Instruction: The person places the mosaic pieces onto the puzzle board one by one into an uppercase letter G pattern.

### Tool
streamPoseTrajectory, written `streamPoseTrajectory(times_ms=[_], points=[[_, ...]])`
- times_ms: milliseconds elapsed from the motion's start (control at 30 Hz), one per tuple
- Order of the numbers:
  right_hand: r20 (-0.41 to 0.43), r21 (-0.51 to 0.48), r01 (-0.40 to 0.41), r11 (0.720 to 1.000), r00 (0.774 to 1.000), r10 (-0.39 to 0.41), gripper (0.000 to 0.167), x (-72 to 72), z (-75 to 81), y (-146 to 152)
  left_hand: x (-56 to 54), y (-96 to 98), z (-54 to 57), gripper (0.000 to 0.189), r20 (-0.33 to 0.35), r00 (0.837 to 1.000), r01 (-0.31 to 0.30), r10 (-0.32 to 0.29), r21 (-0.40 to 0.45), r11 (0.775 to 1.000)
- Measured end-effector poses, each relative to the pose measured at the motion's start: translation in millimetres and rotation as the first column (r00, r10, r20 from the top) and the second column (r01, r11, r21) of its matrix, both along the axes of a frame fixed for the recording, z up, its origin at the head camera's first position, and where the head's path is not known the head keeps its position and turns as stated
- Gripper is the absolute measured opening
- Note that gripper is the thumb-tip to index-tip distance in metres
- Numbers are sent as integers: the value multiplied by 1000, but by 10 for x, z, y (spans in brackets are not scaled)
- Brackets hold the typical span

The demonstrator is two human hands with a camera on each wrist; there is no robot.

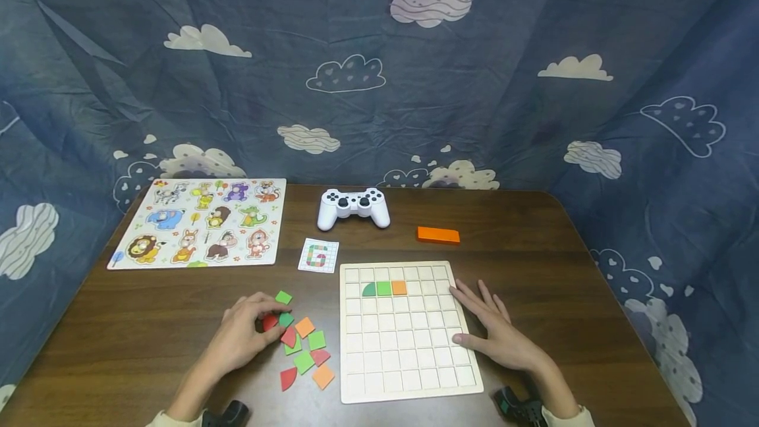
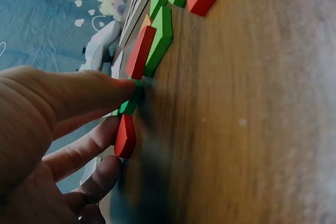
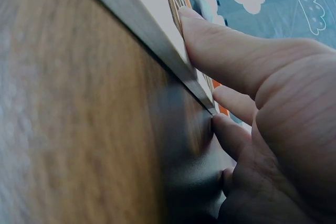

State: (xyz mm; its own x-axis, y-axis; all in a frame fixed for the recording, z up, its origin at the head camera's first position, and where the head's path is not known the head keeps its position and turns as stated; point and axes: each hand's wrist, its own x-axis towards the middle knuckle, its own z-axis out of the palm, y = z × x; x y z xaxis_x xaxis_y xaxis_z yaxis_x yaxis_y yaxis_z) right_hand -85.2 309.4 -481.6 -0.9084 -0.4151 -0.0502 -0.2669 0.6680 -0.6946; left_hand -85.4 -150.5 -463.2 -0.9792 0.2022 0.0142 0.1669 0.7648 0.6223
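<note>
Printed figure on the small white gridded card: a blocky sign in red and green, resembling a capital G. Markings on the white game controller are too small to read; no other lettering is legible.

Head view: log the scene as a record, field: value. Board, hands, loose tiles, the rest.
grid board: second row from top holds, left to right, dark green quarter-circle, light green square, orange square
left hand: thumb and fingers at a dark green tile; firm grip unclear
right hand: fingers spread, touching the grid board's right edge
loose tiles: red, green, orange; left of the grid board
pattern card: beyond the loose tiles
farther back: animal picture board, white game controller, orange block
backdrop: blue, cloud print
</note>
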Motion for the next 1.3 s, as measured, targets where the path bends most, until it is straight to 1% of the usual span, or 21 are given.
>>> streamPoseTrajectory(times_ms=[100,300,533,867,1167,1300], points=[[-1,-2,-2,1000,1000,2,79,-3,-10,2,-6,-1,4,29,13,1000,5,-4,-9,1000],[6,-3,3,1000,1000,-3,79,-4,-15,3,-21,-1,14,27,27,999,38,-38,-17,999],[3,-5,1,1000,1000,-1,79,-6,-13,5,-13,-12,29,27,40,996,74,-74,-4,997],[0,-9,-4,1000,1000,4,80,-14,-19,15,2,-30,8,30,11,996,91,-91,20,996],[9,-2,4,1000,1000,-4,81,-14,-21,26,-22,-54,-11,35,9,995,101,-102,34,994],[13,-2,4,1000,1000,-4,81,-12,-21,28,-27,-59,-22,33,-17,994,107,-106,35,994]])
